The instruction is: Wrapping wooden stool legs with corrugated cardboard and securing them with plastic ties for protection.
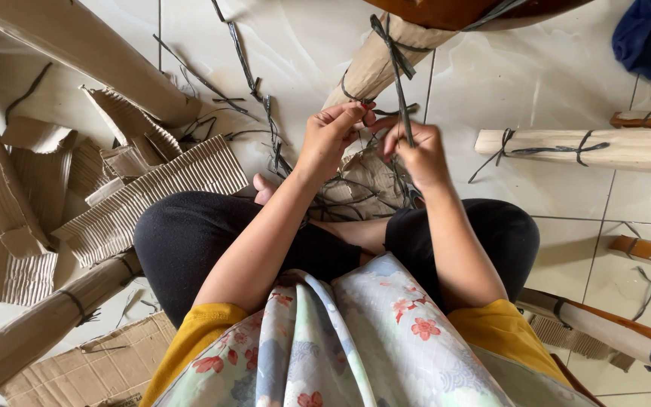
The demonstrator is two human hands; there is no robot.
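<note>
Both hands' fingers [356,113] pinch a black strap [399,83], its length running near-vertically upward.

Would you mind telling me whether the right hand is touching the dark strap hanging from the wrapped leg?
Touching: the head view shows the right hand closed around the dark strap.

Both bare forearms reach forward from yellow sleeves toward twelve o'clock, converging above the crossed legs in black trousers. The left hand [329,136] sits at about eleven o'clock, wrist bent, thumb and fingertips pinched together. The right hand [416,151], just beside it at one o'clock, is curled closed, knuckles up, fingertips nearly meeting the left's.
</note>
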